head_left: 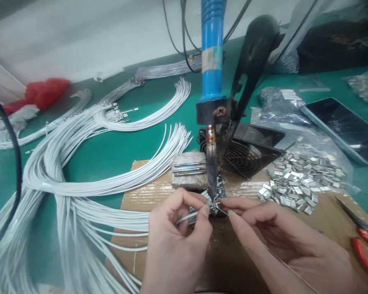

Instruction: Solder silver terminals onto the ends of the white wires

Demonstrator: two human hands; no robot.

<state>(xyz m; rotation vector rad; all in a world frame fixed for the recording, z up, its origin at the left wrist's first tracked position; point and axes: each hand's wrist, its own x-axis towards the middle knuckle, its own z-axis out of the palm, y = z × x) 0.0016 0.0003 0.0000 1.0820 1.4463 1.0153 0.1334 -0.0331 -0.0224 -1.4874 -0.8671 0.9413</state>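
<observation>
Bundled white cables (pixel 88 188) curve across the green worktop (pixel 125 147) at our left; our left hand (pixel 179 239) pinches one white cable (pixel 187 217) near its end, just under the blue-handled soldering iron (pixel 212 77); close beside it, our right hand (pixel 282 237) grips a thin wire (pixel 291 269); further right lie small metal pieces (pixel 297 183), then a red-handled tool (pixel 354 216).

No text is legible; the label (pixel 211 59) on the blue handle (pixel 212 83) is blurred.
</observation>
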